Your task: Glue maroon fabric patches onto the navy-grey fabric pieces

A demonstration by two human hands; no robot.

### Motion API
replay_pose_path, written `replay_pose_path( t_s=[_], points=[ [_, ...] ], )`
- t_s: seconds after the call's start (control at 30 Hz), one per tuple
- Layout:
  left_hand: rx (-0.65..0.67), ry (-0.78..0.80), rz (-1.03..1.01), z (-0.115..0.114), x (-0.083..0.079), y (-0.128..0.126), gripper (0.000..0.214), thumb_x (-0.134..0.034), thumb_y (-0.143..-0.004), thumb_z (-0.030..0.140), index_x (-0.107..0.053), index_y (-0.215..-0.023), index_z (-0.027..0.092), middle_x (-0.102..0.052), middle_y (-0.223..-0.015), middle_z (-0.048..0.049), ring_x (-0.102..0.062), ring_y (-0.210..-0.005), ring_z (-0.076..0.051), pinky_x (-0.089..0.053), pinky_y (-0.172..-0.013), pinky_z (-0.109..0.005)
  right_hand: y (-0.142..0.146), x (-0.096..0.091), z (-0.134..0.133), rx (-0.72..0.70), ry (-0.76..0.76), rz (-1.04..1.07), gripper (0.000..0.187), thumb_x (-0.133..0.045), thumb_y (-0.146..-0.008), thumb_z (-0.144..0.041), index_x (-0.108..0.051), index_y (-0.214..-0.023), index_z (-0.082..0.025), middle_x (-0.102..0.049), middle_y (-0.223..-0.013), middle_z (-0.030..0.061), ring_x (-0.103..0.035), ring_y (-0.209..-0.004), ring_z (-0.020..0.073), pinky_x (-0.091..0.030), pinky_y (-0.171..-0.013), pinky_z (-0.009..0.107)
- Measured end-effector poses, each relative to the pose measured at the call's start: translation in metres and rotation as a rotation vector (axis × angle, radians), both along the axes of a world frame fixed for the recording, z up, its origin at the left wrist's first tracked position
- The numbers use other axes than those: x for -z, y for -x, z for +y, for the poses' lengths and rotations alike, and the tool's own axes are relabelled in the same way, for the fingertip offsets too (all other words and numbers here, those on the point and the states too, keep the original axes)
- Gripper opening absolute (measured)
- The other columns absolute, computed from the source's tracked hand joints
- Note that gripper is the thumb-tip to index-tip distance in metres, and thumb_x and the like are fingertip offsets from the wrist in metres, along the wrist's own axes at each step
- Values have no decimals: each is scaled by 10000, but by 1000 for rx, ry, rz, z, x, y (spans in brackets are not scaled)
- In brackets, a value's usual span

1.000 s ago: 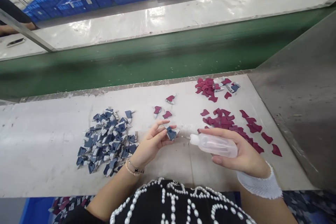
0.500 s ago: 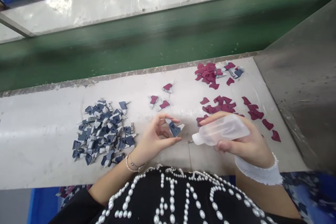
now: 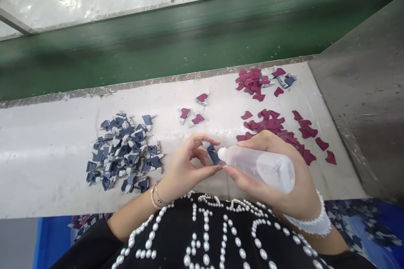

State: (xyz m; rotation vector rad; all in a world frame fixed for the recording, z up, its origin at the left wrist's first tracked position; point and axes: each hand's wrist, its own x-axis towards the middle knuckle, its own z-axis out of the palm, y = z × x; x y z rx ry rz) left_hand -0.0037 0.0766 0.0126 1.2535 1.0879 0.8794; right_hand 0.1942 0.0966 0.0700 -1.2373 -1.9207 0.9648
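While your left hand pinches a navy piece, your right hand wraps a clear plastic bottle, thumb below and fingers over the top. Left fingers: together on the piece, forefinger at its upper end, thumb at its lower end. Right fingers: clamped round the bottle's body.

Relation to watch: the bottle's nozzle points left at the piece, just beside its right edge. You cannot tell from this view whether the tip touches. The bottle's long axis runs almost level, dropping slightly toward its base on the right. The piece's long axis tilts from upper left to lower right, across the nozzle's line. Your left fingers are nearer, as the piece sits at their tips, between your hands, held over the bench.

Piece: dark navy, small and angular, with a pale edge at its upper end; your fingertips hide part of it.

Around you: a heap of navy pieces lies left of your left hand, three maroon pieces lie ahead of your fingers, and a maroon scatter lies just beyond your right hand.
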Motion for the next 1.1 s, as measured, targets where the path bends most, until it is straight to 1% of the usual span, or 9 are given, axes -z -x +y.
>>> replay_pose_path(
  t_s=[0.2, 0.3, 0.43, 0.57, 0.63, 0.77, 0.93, 1.1],
  points=[
    [13, -25, 4, -3, -2, 1, 435, -758, -800, 202, -514, -1153, 273, -634, -1182, -38, -575, -670, -61, -524, -633, -204, 4, 1, -3, 10, -2, -5, 201, -723, -812, -353, -546, -848, -265, -583, -670, -52, -586, -524, 126, -450, -441, 251],
    [8, -25, 4, -4, -2, 2, 440, -759, -798, 197, -511, -1155, 271, -635, -1178, -42, -576, -667, -63, -521, -627, -202, 4, 0, -4, 17, -1, -5, 206, -720, -822, -367, -545, -863, -266, -580, -675, -55, -573, -520, 119, -445, -441, 249],
    [3, -23, 6, -4, -2, 2, 437, -758, -798, 192, -514, -1154, 263, -632, -1183, -47, -571, -664, -61, -513, -622, -199, 4, 0, -4, -11, -23, -24, 186, -704, -842, -346, -548, -905, -265, -593, -702, -54, -582, -538, 113, -454, -466, 244],
    [0, -27, 18, -3, -3, 2, 427, -760, -802, 213, -520, -1151, 264, -638, -1177, -49, -564, -661, -66, -514, -643, -216, 4, 0, -3, -6, -58, -17, 202, -722, -832, -319, -555, -930, -265, -588, -718, -63, -580, -541, 99, -459, -483, 231],
    [-6, -23, 21, -3, -3, 1, 425, -766, -799, 235, -523, -1147, 261, -641, -1170, -52, -564, -663, -72, -522, -663, -232, 3, 0, -3, 11, -62, -21, 198, -722, -834, -315, -548, -918, -271, -589, -732, -59, -584, -562, 105, -467, -499, 232],
    [-24, -30, 18, -2, -2, 0, 428, -776, -792, 259, -528, -1142, 258, -638, -1136, -47, -571, -679, -79, -522, -663, -237, 3, 0, -4, 47, -23, -20, 192, -712, -846, -337, -532, -864, -272, -570, -681, -50, -564, -540, 123, -442, -466, 254],
    [-17, -38, 15, -1, -1, 1, 424, -764, -802, 224, -523, -1149, 259, -639, -1153, -51, -563, -674, -73, -519, -667, -231, 4, 0, -3, 43, -42, -13, 213, -723, -835, -328, -521, -880, -276, -587, -683, -62, -577, -533, 113, -448, -468, 242],
    [-8, -72, -5, 0, 1, 2, 467, -749, -789, 139, -517, -1174, 268, -629, -1202, -55, -559, -699, -78, -525, -675, -228, 7, 0, -3, -1, -33, 0, 192, -713, -829, -321, -546, -909, -270, -613, -737, -57, -613, -577, 122, -482, -508, 253]
  ],
)
